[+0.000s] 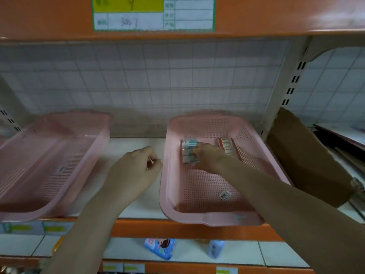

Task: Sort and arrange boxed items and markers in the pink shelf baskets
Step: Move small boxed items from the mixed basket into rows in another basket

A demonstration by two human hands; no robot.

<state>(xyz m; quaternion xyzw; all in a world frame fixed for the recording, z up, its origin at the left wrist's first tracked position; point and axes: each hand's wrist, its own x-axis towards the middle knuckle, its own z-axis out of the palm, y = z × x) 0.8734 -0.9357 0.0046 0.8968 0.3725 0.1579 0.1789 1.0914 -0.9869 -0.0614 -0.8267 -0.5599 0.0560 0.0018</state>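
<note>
Right hand (207, 157) grips teal boxes (190, 150) in pink basket (197, 212); left hand (138, 167) curled, perhaps pinching something; labels unreadable

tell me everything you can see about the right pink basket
The right basket is a shallow, rounded-corner tray of pale pink plastic, its floor and walls perforated with small holes under a smooth rim. It sits flat on the white shelf, angled slightly. Toward its back lie teal-and-white boxes and red-and-white boxes. The right hand reaches in and rests on the teal boxes. A barcode sticker is on the floor; another faint label is on the front rim.
</note>
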